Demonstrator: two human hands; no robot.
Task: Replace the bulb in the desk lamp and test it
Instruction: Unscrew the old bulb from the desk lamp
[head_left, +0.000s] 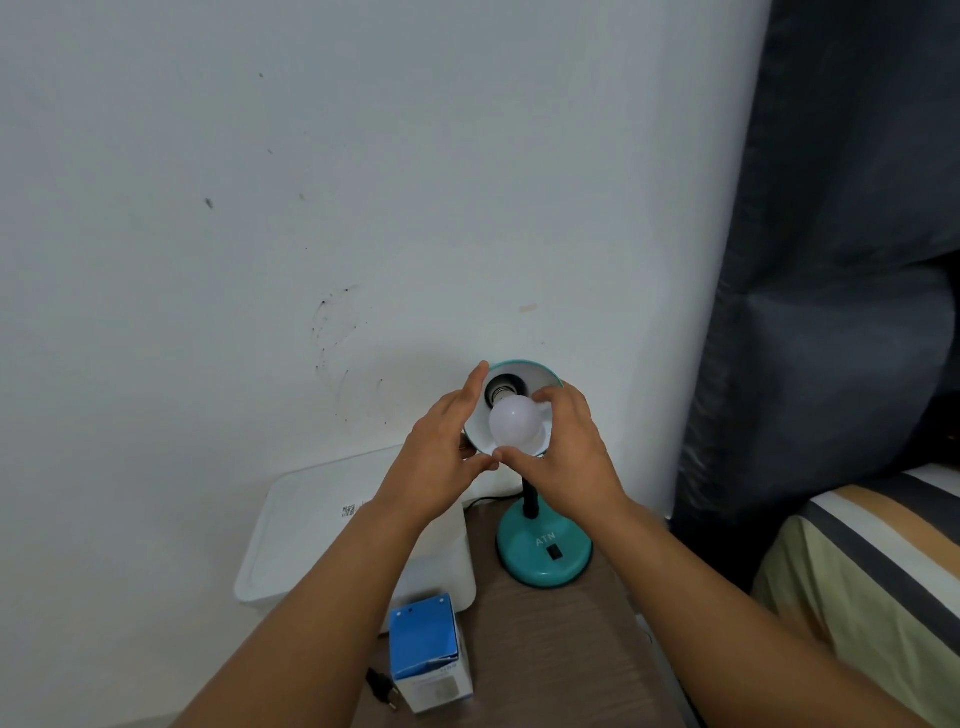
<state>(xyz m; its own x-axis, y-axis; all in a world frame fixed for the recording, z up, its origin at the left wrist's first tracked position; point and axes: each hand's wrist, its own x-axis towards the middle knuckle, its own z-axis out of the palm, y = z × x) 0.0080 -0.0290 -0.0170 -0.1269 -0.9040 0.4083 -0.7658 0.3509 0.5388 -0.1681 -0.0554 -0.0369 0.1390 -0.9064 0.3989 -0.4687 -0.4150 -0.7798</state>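
A teal desk lamp stands on the wooden table, its round base (543, 553) carrying a black switch and its shade (540, 373) tilted toward me. A white bulb (514, 425) sits at the mouth of the shade, just in front of the socket (505, 388). My right hand (566, 457) grips the bulb with thumb below and fingers over its right side. My left hand (441, 452) lies flat against the left rim of the shade, fingers straight, steadying it.
A white plastic bin (311, 540) stands left of the lamp against the wall. A blue and white bulb box (428, 657) and a black plug (382, 688) lie near the table's front. A dark curtain (831, 260) and a striped bed (872, 571) are at the right.
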